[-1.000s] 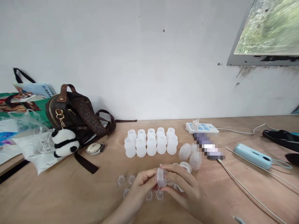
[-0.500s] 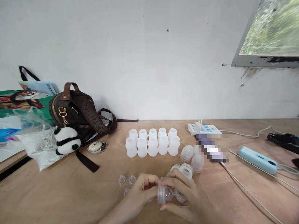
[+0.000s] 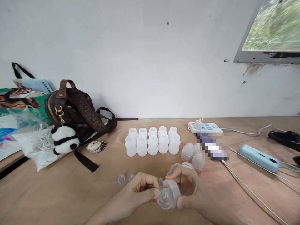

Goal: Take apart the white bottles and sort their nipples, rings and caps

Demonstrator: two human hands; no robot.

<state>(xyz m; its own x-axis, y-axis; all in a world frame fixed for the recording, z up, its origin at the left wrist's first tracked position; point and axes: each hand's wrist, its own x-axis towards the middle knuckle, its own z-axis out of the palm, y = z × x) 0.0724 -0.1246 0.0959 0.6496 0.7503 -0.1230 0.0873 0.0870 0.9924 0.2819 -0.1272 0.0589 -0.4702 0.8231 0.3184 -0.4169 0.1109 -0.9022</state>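
Observation:
Low in the middle of the head view, my right hand (image 3: 187, 184) grips a translucent screw ring (image 3: 174, 190) by its edge, thumb below and fingers above. A clear baby bottle nipple (image 3: 166, 198) sits in the ring, its round underside turned left and toward me. My left hand (image 3: 144, 190) pinches at the near left rim of the nipple, thumb against fingertips. More clear nipples (image 3: 122, 179) lie on the table, some partly hidden behind my left hand. Behind my right hand are other screw rings (image 3: 187, 165), mostly covered by it.
Milky white bottles (image 3: 153, 145) stand in two rows. Clear dome caps (image 3: 198, 161) sit right of them, near a blurred phone (image 3: 212, 147), a power strip (image 3: 206, 127) and a blue device (image 3: 259, 158). A brown backpack (image 3: 77, 109) with a panda charm (image 3: 65, 140) is at left.
The ring and nipple have been turned round: the nipple's tip pointed right before, and its underside now faces left. My right hand has shifted its grip; the view has tilted slightly.

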